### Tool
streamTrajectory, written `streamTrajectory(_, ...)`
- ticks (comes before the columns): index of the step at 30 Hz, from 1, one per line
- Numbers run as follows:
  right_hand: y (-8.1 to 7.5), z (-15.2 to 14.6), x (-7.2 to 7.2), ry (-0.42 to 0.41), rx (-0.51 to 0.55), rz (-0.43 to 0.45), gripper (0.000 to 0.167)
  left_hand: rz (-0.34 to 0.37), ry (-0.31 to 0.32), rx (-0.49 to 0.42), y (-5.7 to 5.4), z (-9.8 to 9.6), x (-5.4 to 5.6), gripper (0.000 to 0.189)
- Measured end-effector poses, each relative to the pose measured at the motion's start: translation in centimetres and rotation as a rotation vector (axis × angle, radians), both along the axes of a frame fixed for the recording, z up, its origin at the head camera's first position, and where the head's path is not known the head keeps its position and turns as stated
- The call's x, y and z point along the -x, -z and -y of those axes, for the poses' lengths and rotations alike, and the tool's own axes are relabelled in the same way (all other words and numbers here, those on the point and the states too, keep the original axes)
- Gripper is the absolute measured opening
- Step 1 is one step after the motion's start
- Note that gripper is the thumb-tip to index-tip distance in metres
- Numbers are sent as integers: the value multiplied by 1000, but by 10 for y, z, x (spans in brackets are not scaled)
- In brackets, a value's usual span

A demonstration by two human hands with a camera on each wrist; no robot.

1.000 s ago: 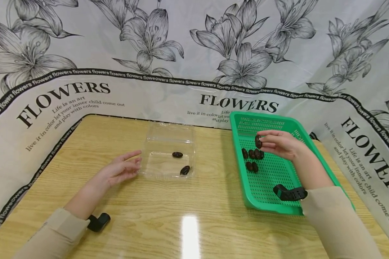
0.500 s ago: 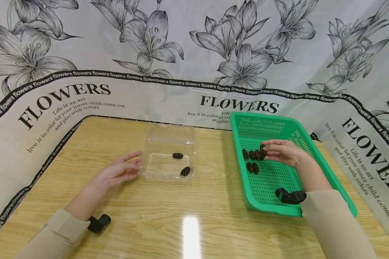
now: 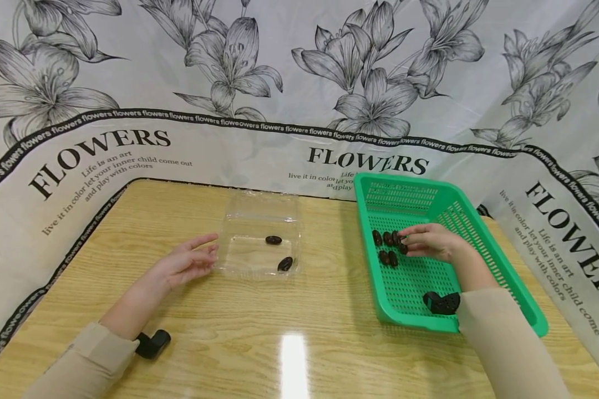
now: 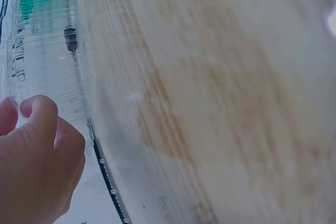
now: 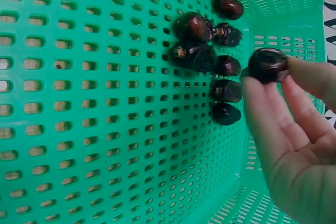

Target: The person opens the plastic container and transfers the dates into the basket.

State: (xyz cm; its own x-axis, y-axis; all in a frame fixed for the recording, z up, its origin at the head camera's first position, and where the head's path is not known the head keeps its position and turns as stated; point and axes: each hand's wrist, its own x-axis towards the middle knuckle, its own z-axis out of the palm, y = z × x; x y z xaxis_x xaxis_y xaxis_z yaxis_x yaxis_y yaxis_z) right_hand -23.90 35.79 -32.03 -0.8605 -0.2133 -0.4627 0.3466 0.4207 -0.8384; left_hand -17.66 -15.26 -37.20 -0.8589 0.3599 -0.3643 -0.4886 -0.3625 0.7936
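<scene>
My right hand (image 3: 431, 242) is inside the green plastic basket (image 3: 386, 310) and pinches a dark brown date (image 5: 268, 65) between thumb and fingertips. Several more dates (image 5: 227, 91) lie on the basket floor just beside it, in two short groups; the fingers partly cover one end in the head view. On the left, a clear plastic clamshell box (image 3: 262, 209) stands with its lid raised at the back. One date (image 3: 273, 240) lies near its middle and another date (image 3: 285, 264) at its front right corner. My left hand (image 3: 192, 259), fingers loosely bent, is at the box's left edge, holding nothing.
The wooden table (image 3: 239, 332) carries both containers, with a strip of bare wood between them. A flower-printed sheet (image 3: 259, 149) rises behind the table and on both sides. Each wrist wears a black camera band (image 3: 152, 343).
The right hand, with the date in its fingertips, has come down toward the end of the row of dates in the basket. The left hand and the box have stayed put.
</scene>
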Motion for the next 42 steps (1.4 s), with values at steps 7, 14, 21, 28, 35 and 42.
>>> streamTrajectory(7,8,-3,0,-20,-84,60,46,-9,10,30,2,1,-1,71)
streamTrajectory(14,11,-8,-1,-50,-158,79,43,-8,6,19,3,-2,0,71)
streamTrajectory(21,15,-9,0,-39,-171,75,41,2,0,2,1,-1,1,74)
streamTrajectory(28,17,-7,0,-25,-191,63,38,6,-2,-14,2,0,1,76)
streamTrajectory(35,18,-5,0,-39,-212,60,38,4,2,-8,3,1,1,80)
streamTrajectory(42,16,-4,0,-39,-218,66,39,13,-13,-9,2,1,1,76)
